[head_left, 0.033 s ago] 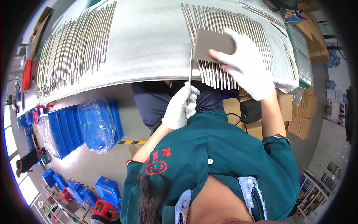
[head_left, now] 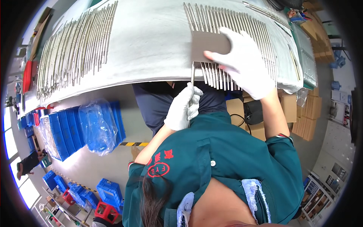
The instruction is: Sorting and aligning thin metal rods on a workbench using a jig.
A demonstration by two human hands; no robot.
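My left hand (head_left: 183, 109), in a white glove, is closed round the lower part of a thin metal rod (head_left: 193, 72) just off the table's near edge. The rod points away from me over the white-covered table (head_left: 151, 49). In my right hand (head_left: 249, 62), also gloved in white, is a flat, grey-brown rectangular pad (head_left: 208, 44), gripped by its right side with the thumb on top. The pad covers the rod's far end; whether they touch I cannot tell. Beneath the pad and right hand lies a row of similar metal rods (head_left: 213, 77), partly hidden.
Another row of metal rods (head_left: 81, 45) lies on the table's left side. A few longer rods (head_left: 266, 14) rest at the far right. Stacked blue crates (head_left: 66, 130) stand on the floor at left, some under clear plastic. Cardboard boxes (head_left: 308, 119) are at the right.
My right hand has shifted a little left with the pad, which now covers the far end of the rod that showed beside it before. The left hand stays put.
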